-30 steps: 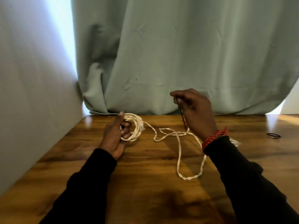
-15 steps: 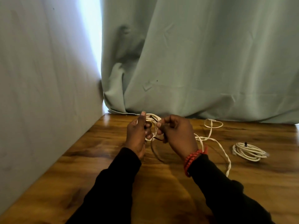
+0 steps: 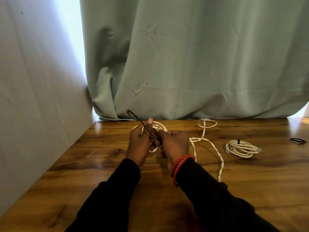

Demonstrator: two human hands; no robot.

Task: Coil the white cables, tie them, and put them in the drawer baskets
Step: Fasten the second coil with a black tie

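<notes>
Both hands meet over the far middle of the wooden worktop (image 3: 100, 173), close to the green curtain (image 3: 200, 64). The left hand (image 3: 139, 144) has its grip closed round a coil of white cable (image 3: 159, 127), thumb pointing up, with the loops showing above and beside the fingers. The right hand (image 3: 175, 144) is curled too, pinching a thin black tie (image 3: 142, 122) that runs from between the two hands up and away to the far left, its end standing clear against the curtain. From the right hand a loose tail of the same cable (image 3: 215, 151) trails right across the wood, loops once near the curtain and bends back toward the near side. Further right lies a second white cable coil (image 3: 240, 148), already bound with a dark tie, resting flat. Near the right edge sits a spare black band (image 3: 298, 141). A red beaded bracelet (image 3: 178, 164) circles the right wrist above a black sleeve (image 3: 217, 203).
</notes>
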